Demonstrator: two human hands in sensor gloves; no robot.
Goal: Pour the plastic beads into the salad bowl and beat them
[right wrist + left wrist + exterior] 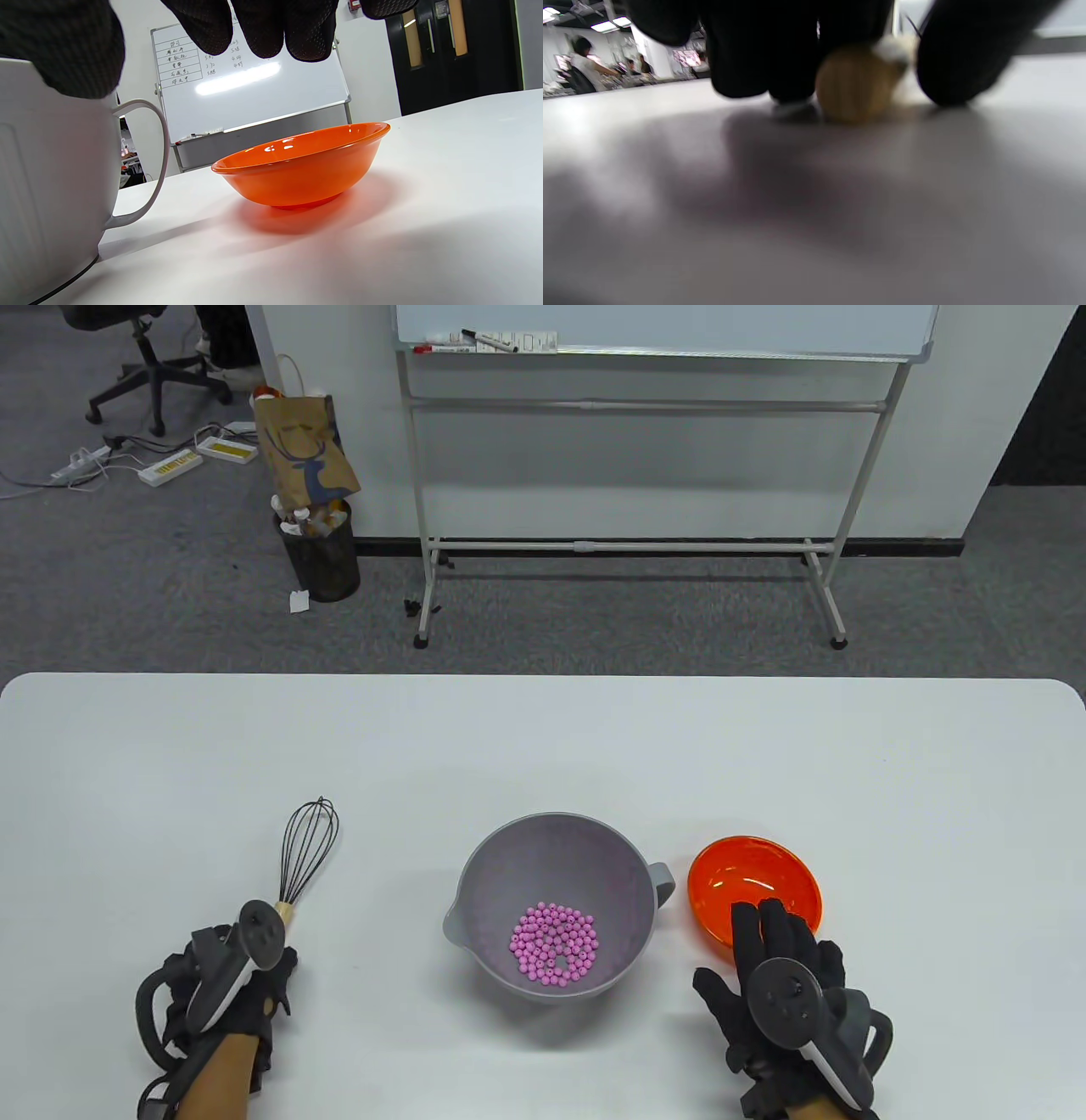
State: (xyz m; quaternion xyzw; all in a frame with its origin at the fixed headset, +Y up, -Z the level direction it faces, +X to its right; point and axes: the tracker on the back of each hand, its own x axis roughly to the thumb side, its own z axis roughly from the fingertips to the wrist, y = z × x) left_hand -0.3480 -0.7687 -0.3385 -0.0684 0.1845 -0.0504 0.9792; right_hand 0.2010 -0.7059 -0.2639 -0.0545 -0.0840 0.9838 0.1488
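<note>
Table view: salad bowl (556, 848), grey, on white desk (543, 746), spout toward the person's left, handle toward the right. Pink plastic beads (554, 943) piled in its bottom, on the near side. Whisk (301, 857) lies on the desk left of the salad bowl, long axis running away from the person, wire head at the far end, wooden handle at the near end. Left hand (242, 984) sits over that handle end; tracker hides the fingers. Orange bowl (755, 895) stands upright just right of the salad bowl, nothing in it. Right hand (785, 976) is near side of the orange bowl, fingers straight, tips over its near rim.

Left wrist view: blurred. Gloved fingers (755, 51) come down either side of the round wooden handle end, which rests on the desk; they look curled round it, contact unclear.

Right wrist view: right hand fingertips (263, 29) hang above the orange bowl, apart from it, holding nothing. Salad bowl handle is left of the orange bowl, well apart.
</note>
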